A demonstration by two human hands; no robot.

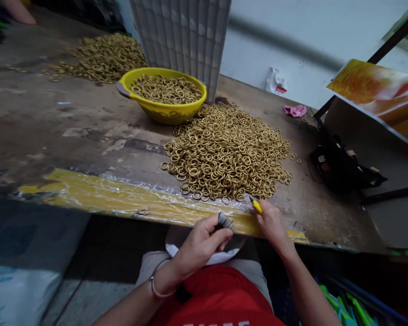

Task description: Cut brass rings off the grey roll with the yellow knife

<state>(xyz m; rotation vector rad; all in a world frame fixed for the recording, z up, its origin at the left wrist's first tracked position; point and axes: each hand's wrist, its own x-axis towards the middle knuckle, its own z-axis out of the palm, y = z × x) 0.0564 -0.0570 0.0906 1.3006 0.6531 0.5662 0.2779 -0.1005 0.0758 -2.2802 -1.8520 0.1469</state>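
My left hand (207,237) is closed in a pinch just off the table's front edge, with a grey covering (224,220) on one fingertip and a small gold ring (232,224) held at the fingers. In my right hand (272,222) is a yellow cutter (257,206), its dark blade tip pointing up and left towards the rings. Just beyond both hands a large pile of gold rings (227,149) is spread on the wooden table (88,131).
A yellow basin (170,113) full of rings stands behind the pile, beside a grey ribbed panel (183,36). Another ring pile (105,59) lies at the back left. Yellow tape (105,197) covers the front edge. A black bag (343,167) is at the right; a person's arm (20,11) shows top left.
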